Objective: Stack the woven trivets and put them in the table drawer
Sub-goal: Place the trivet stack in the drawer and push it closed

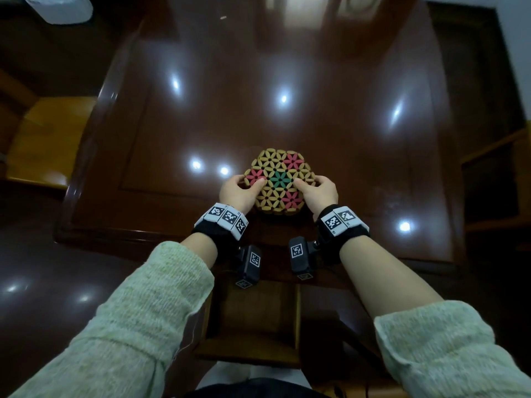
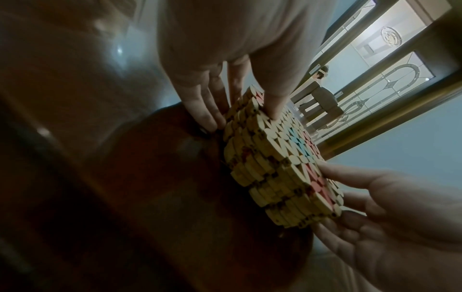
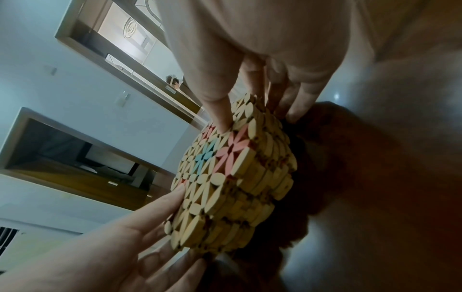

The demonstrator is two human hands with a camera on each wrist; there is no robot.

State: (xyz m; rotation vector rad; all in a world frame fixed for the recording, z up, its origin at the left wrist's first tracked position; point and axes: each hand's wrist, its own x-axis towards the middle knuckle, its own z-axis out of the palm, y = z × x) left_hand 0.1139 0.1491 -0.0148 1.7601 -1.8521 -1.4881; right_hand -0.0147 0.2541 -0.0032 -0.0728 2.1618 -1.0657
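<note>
A stack of hexagonal woven trivets [image 1: 280, 182], tan with pink flowers and a green centre, sits near the front of the dark wooden table [image 1: 287, 81]. My left hand [image 1: 248, 182] grips its left side and my right hand [image 1: 309, 182] its right side. Each thumb presses on the top trivet, and the fingers curl down the stack's edge. In the left wrist view the stack [image 2: 270, 164] shows several layers, with my fingers [image 2: 205, 110] at its bottom edge. The right wrist view shows the same stack [image 3: 237, 177]. An open wooden drawer [image 1: 297, 311] juts out below the table's front edge, under my wrists.
A yellow wooden chair seat [image 1: 48, 139] stands left of the table and dark wooden furniture [image 1: 494, 168] to the right. A white object [image 1: 57, 7] lies on the floor at the far left. The glossy tabletop reflects ceiling lights.
</note>
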